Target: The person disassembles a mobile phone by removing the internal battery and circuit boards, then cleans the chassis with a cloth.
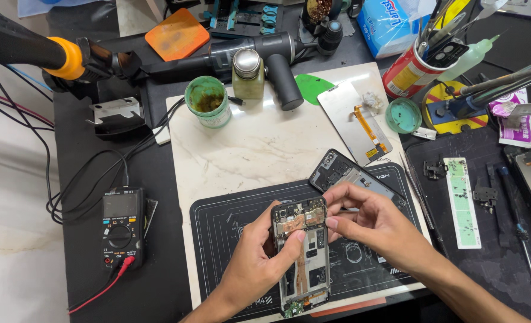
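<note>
The opened phone (pixel 301 254) stands lengthwise in front of you over the dark repair mat (pixel 217 218), its long axis running from 12 to 6 o'clock, camera end at 12. Your left hand (pixel 259 263) comes in from 7 o'clock and clasps the frame along its left edge, thumb laid across the shielded top section. Your right hand (pixel 367 224) sits at 3 o'clock of that top end and is the nearer one to it, fingertips (pixel 332 222) pinched together right at the phone's upper right corner; whether they hold a small part there, you cannot tell. A detached back cover (pixel 349 173) lies just beyond at 1 o'clock.
</note>
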